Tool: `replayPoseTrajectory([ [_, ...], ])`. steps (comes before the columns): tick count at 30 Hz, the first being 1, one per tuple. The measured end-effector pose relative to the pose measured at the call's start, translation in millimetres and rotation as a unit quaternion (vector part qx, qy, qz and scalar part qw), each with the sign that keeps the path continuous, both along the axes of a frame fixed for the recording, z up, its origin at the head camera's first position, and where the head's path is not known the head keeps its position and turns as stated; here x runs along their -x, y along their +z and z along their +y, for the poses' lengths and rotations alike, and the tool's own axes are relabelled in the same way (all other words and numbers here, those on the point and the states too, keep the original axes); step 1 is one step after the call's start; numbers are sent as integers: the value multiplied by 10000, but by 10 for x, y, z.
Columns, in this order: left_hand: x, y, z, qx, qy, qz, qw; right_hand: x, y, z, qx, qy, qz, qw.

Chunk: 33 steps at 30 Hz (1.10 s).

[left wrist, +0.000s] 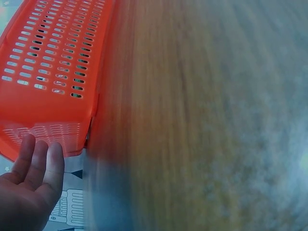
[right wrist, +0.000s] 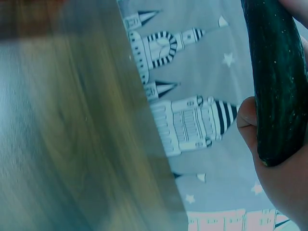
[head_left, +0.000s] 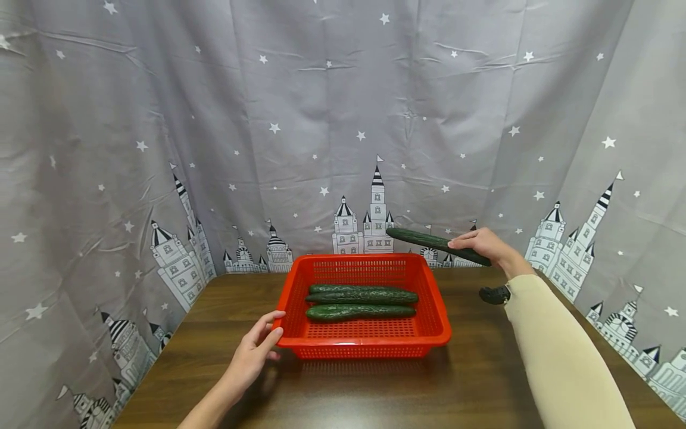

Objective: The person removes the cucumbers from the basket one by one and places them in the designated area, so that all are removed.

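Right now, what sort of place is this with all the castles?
Probably a curtained-off work corner, though I can't tell what room. A grey curtain with stars and castles hangs behind and beside a brown table, where a red basket holds cucumbers.

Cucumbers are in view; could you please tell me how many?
4: front cucumber, middle cucumber and rear cucumber in the red basket; the fourth cucumber held in the right hand.

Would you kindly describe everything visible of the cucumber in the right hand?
The cucumber is long, slender and dark green, its skin flecked with pale specks, one end rounded. The right hand grips it near one end, in the air; in the head view it slopes up leftward, its free end appearing above the red basket.
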<state>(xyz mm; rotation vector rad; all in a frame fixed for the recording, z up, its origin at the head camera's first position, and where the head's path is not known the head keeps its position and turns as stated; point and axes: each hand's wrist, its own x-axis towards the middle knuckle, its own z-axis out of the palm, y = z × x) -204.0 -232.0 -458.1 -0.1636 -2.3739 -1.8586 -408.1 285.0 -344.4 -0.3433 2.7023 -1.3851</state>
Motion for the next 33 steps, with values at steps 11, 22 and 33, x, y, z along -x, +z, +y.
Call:
replayPoseTrajectory([
  [11,2,-16,-3,2,15,-12,10000,-144,-141,455,156,-386,24,9991],
  [22,1,-21,4,-25,4,-2,10000,-314,-348,819,-8,-673,-130,9976],
  [33,4,-20,14,-17,-37,-40,10000,-480,-587,1126,-4,-1056,-483,9932],
])
